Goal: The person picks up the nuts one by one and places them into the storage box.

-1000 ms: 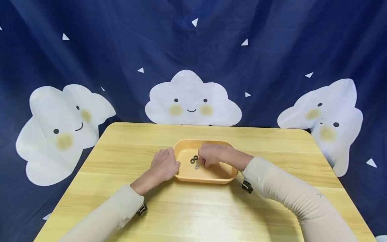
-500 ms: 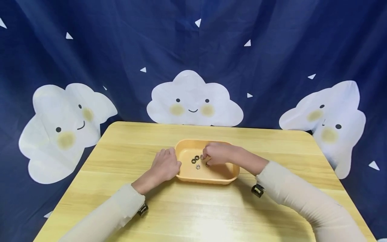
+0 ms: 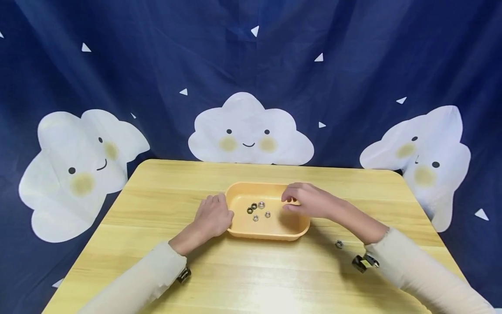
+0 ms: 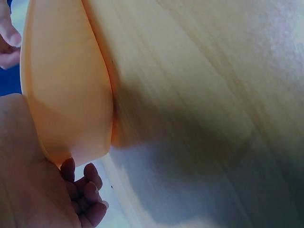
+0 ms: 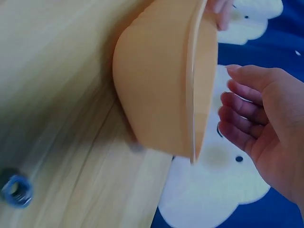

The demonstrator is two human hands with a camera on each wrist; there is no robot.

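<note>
An orange-yellow plastic tray [image 3: 266, 237] rests on the table. Inside it lie several hex nuts: two dark nuts [image 3: 250, 210] side by side, and silver ones, including a silver nut [image 3: 268, 214] near the middle. My left hand [image 3: 213, 214] grips the tray's left end; in the left wrist view its fingers [image 4: 92, 190] curl below the rim. Over the tray's right end hovers my right hand [image 3: 310, 200], its fingers loosely bent and nothing between them. The right wrist view shows this hand [image 5: 270, 114] apart from the tray wall [image 5: 156, 80].
A single hex nut [image 3: 339, 244] lies on the wooden table [image 3: 251, 270] to the right of the tray, below the right forearm. Behind the table hangs a dark blue curtain [image 3: 157, 65] with smiling clouds.
My right hand has drawn back rightward from the nuts, leaving two silver nuts in plain sight. The nut on the table has come into view as the arm moved. My left hand stays put.
</note>
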